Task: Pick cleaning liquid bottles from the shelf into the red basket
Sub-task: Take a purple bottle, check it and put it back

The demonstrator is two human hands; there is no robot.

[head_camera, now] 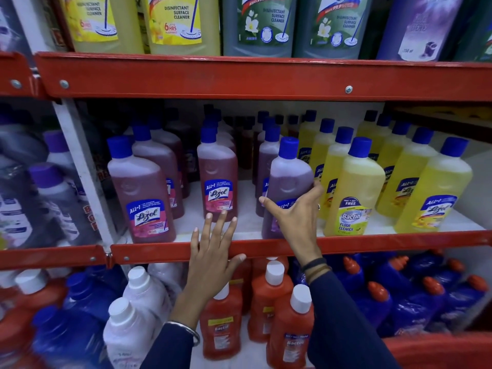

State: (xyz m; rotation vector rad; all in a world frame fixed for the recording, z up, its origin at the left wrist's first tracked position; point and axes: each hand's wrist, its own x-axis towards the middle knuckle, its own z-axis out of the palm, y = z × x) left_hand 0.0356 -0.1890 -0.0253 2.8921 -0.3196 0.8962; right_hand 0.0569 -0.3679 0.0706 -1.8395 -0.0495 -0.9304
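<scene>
Right hand [295, 217] wrapped round purple bottle [288, 179] on middle shelf [372, 245], left hand [213, 251] spread flat over shelf edge, fingers splayed, holding nothing

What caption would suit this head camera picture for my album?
Right hand grips a purple Lizol bottle on the red shelf; open left hand hovers nearby.

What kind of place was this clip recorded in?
Most likely a shop aisle for cleaning goods. Red metal shelves hold rows of identical branded bottles: pink ones, yellow ones, orange ones. One label advertises a free-item offer.
</scene>
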